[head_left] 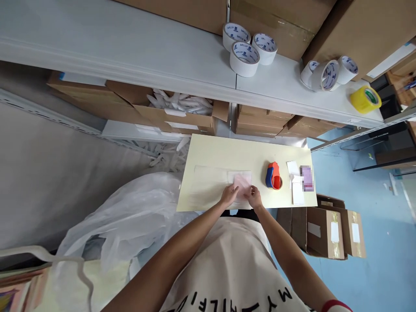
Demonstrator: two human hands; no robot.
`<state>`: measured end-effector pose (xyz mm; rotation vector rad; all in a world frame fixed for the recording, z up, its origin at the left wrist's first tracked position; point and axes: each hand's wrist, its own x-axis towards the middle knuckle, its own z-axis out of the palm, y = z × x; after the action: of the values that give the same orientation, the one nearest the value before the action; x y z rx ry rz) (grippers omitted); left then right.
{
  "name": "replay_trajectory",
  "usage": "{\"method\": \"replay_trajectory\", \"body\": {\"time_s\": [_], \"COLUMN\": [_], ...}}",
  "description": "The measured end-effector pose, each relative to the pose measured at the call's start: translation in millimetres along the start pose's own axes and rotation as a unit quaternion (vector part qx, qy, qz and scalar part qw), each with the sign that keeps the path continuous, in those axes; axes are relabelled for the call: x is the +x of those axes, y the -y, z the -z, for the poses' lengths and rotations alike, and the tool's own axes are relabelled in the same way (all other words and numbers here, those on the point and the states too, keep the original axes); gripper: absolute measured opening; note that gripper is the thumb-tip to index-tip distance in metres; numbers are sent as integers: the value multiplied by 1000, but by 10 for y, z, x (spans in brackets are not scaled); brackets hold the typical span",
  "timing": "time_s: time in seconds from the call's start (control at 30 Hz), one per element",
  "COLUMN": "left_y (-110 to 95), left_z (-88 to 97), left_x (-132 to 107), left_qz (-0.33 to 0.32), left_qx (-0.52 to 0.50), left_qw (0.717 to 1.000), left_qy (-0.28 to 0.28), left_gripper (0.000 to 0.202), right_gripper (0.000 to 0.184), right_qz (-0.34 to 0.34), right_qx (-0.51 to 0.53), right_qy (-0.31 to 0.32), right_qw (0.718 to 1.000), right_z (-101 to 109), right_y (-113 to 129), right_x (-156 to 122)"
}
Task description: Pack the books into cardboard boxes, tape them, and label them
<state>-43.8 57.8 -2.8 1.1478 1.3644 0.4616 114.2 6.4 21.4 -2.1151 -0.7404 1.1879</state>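
Observation:
On the pale yellow tabletop (211, 149) lies a thin pink sheet-like piece (242, 182), over a white rectangular piece (231, 177). My left hand (229, 195) grips the pink piece at its left side, fingers bent over the edge. At its lower right edge, my right hand (254, 197) pinches it between thumb and fingers. A clear plastic sheet or bag (209, 180) stretches flat to the left of the hands. To the right of my right hand stands a red and blue tape dispenser (273, 175).
Small white cards (297, 193) and a purple, pixelated item (307, 178) lie at the table's right end. White tape rolls (245, 64) and a yellow roll (365, 99) stand on the shelf (146, 47) above. Cardboard boxes (325, 234) sit on the floor; plastic film (130, 212) heaps up left.

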Motion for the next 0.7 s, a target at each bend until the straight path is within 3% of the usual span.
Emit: {"method": "replay_trajectory", "body": {"time_s": [0.17,0.27,0.43,0.6,0.7], "left_y": [-94,-157,-209,-175,-122], "left_z": [-183,-212,-5,263,353], "left_x": [-24,-21,-44,-179,-219], "left_qz": [27,25,26,30,22], "left_qx": [-76,-101,-128,-152,-138], "left_qw": [996,993,990,988,990], "left_qy": [35,52,46,1,-29], "left_gripper": [38,33,37,56,55], "right_gripper": [50,48,50,52,59], "right_qz": [14,39,68,132,180], "right_qx": [78,147,116,16,-32], "right_qy": [8,43,84,72,93], "right_qw": [997,987,987,989,979], "right_z": [252,289,10,-381,-498], "right_y": [113,231,327,344,321], "right_x": [-39,-124,-231,-254,-242]}}
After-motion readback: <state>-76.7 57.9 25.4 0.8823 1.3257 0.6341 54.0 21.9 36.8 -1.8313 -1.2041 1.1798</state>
